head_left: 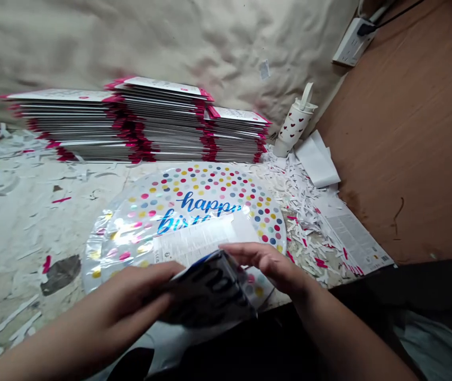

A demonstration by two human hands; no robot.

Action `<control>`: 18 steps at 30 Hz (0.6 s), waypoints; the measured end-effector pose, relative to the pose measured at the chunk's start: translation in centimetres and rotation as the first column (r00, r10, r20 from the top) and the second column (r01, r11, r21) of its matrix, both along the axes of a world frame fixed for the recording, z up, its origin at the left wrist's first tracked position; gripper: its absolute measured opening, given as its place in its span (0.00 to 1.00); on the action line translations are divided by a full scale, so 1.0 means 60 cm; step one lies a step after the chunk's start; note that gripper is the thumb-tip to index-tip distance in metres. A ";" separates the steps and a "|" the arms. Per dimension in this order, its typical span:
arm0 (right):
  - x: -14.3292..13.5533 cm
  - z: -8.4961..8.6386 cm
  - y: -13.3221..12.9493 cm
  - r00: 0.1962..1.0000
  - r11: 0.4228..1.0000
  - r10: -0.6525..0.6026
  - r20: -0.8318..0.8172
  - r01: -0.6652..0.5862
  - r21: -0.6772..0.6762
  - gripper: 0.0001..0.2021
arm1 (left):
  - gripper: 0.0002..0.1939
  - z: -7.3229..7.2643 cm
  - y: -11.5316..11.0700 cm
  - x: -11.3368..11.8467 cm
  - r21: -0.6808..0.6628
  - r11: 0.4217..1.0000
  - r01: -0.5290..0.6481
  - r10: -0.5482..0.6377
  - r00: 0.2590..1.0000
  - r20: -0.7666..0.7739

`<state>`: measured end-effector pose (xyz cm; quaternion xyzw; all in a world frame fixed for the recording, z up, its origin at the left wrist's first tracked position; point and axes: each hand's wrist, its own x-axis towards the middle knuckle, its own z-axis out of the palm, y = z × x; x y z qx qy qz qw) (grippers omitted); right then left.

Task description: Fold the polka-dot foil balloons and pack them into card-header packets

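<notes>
My left hand point(130, 291) is closed on the near left side of a folded foil balloon point(210, 291), dark on its shaded face, with black lettering and a blue top edge. My right hand point(273, 264) rests against its upper right corner, fingers stretched out along the edge. Part of the folded piece is blurred. Beneath both hands, flat round foil balloons point(226, 182) lie overlapped on the table, with coloured dots and blue "happy birthday" lettering partly covered. A white printed sheet point(198, 238) lies on them, just behind the folded balloon.
Several stacks of pink-edged white card packs point(166, 121) stand along the back. A white tumbler with hearts point(294, 124) is to their right. Paper shreds point(305, 211) litter the table, beside a printed sheet point(353, 235) at the brown board point(408, 148). A power strip point(353, 42) hangs above.
</notes>
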<state>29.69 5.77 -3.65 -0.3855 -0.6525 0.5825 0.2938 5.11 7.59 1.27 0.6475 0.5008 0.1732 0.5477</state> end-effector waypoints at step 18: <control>0.148 -0.074 0.072 0.631 0.675 -0.705 0.324 0.737 0.036 0.17 | 0.14 -0.083 0.102 0.128 0.503 0.480 0.719 -0.296 0.673 -0.678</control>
